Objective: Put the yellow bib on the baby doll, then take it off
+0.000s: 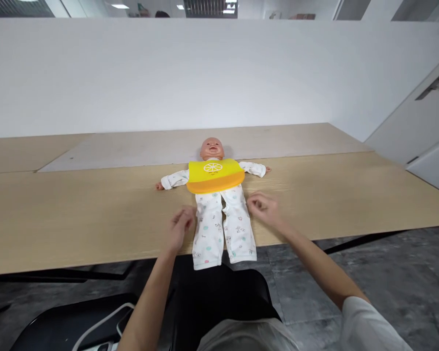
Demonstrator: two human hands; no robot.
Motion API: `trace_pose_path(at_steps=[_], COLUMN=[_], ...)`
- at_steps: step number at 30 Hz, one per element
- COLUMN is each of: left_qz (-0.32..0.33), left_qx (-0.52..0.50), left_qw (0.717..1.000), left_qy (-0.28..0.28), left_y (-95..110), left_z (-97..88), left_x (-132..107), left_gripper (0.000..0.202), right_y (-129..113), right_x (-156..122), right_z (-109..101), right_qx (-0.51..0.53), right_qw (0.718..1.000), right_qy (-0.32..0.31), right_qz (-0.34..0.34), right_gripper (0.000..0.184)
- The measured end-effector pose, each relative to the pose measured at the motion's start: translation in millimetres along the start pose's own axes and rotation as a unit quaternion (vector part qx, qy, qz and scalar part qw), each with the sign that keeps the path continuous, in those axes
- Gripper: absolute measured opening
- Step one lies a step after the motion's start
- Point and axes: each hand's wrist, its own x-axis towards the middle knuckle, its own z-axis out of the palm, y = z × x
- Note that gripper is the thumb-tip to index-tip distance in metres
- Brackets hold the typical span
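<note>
Had a pale wood worktop (pixel 58 219) running across the whole view, with a black chair (pixel 69 331) poking in low on the left. Held the left hand (pixel 181 226) just beside one trouser leg, fingers loosely curled, pinching nothing, though contact was hard to call from this angle. Laid out mid-worktop, face up, arms wide: a baby doll (pixel 214 204) in white printed pyjamas (pixel 208 229), yellow silicone bib (pixel 215 174) on its chest. Held the right hand (pixel 263 208) just off the other leg, half open and empty too. Looked like a hands-hovering stage, so any move on the doll needed fingers closing first. Ended at a white door (pixel 420 112) on the right.
</note>
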Motion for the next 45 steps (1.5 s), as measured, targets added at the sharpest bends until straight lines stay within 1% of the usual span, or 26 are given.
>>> trace_pose_path(at_steps=[2, 3, 4, 5, 7, 8, 10, 12, 14, 16, 19, 21, 23, 25, 28, 30, 32, 35, 37, 39, 42, 45], left_qz=[-0.051, -0.078, -0.093, -0.103, -0.113, -0.121, -0.142, -0.16, -0.163, -0.155, -0.136, -0.129, -0.115, -0.085, -0.051, -0.051, -0.054, -0.061, -0.068, -0.065, -0.059, -0.07], left_qx=[-0.023, -0.018, -0.011, -0.002, 0.022, 0.032, 0.049, 0.061, 0.069, 0.07, 0.062, 0.056, 0.055, 0.058, 0.067, 0.07, 0.063, 0.052, 0.057, 0.058, 0.054, 0.062], left_qw=[0.994, 0.987, 0.981, 0.975, 0.968, 0.966, 0.963, 0.963, 0.966, 0.97, 0.975, 0.977, 0.979, 0.983, 0.983, 0.982, 0.981, 0.978, 0.973, 0.968, 0.965, 0.957], left_qy=[0.091, 0.14, 0.173, 0.197, 0.223, 0.227, 0.222, 0.206, 0.188, 0.174, 0.166, 0.163, 0.157, 0.155, 0.165, 0.169, 0.175, 0.194, 0.214, 0.235, 0.251, 0.276], left_y=[-3.4, -5.2, -6.9, -8.4, -10.8, -11.9, -14.3, -17.1, -19.5, -20.4, -18.8, -18.2, -20.0, -24.0, -29.3, -29.9, -28.6, -26.7, -27.5, -29.6, -32.1, -31.7], left_z=[-9.8, -14.9, -20.1, -25.2, -34.9, -39.3, -46.2, -50.3, -51.9, -52.1, -52.9, -55.2, -58.8, -62.8, -66.2, -65.5, -63.3, -60.8, -61.3, -62.6, -63.1, -60.3], left_x=[23.8, 38.0, 52.8, 67.3, 92.9, 103.2, 118.4, 127.6, 133.4, 138.3, 145.8, 149.3, 149.9, 147.2, 141.0, 138.2, 137.2, 137.6, 138.1, 138.2, 137.1, 135.8], left_gripper=[0.027, 0.023, 0.019, 0.017, 0.015, 0.015, 0.015, 0.018, 0.019, 0.015, 0.015, 0.018, 0.019, 0.019, 0.018, 0.016, 0.017, 0.019, 0.021, 0.022, 0.017, 0.011], right_y=[23.8, 38.8, 54.6, 70.0, 96.0, 105.4, 116.4, 118.8, 116.5, 113.3, 110.2, 110.4, 113.3, 119.4, 133.3, 143.6, 152.8, 162.2, 165.1, 165.4, 162.8, 161.5], right_x=[14.9, 23.7, 32.7, 41.1, 54.0, 58.1, 62.2, 64.2, 67.7, 73.8, 82.7, 85.4, 85.0, 82.9, 79.4, 77.6, 76.2, 74.8, 74.3, 74.0, 73.0, 70.4], right_z=[-12.8, -18.4, -22.8, -26.0, -28.0, -27.3, -24.2, -21.3, -20.6, -21.9, -24.8, -25.9, -26.3, -26.6, -28.0, -29.5, -31.4, -33.6, -34.6, -35.3, -36.0, -35.7], right_qx=[0.015, 0.018, 0.025, 0.031, 0.018, -0.003, -0.066, -0.126, -0.152, -0.126, -0.051, -0.015, 0.021, 0.066, 0.134, 0.169, 0.191, 0.197, 0.187, 0.167, 0.123, 0.098], right_qw=[0.99, 0.979, 0.968, 0.958, 0.942, 0.938, 0.933, 0.927, 0.915, 0.904, 0.891, 0.891, 0.898, 0.903, 0.902, 0.897, 0.895, 0.905, 0.916, 0.923, 0.932, 0.945], right_qy=[0.049, 0.064, 0.073, 0.066, 0.045, 0.036, 0.022, 0.004, -0.014, -0.013, 0.014, 0.028, 0.03, 0.024, 0.021, 0.021, 0.003, -0.022, -0.017, -0.008, -0.01, -0.008], right_qz=[0.13, 0.191, 0.24, 0.279, 0.333, 0.346, 0.352, 0.354, 0.373, 0.409, 0.451, 0.453, 0.438, 0.423, 0.41, 0.408, 0.403, 0.375, 0.355, 0.348, 0.341, 0.312], right_gripper=[0.026, 0.03, 0.033, 0.033, 0.031, 0.03, 0.033, 0.038, 0.04, 0.038, 0.031, 0.028, 0.032, 0.036, 0.044, 0.053, 0.059, 0.06, 0.06, 0.061, 0.059, 0.056])
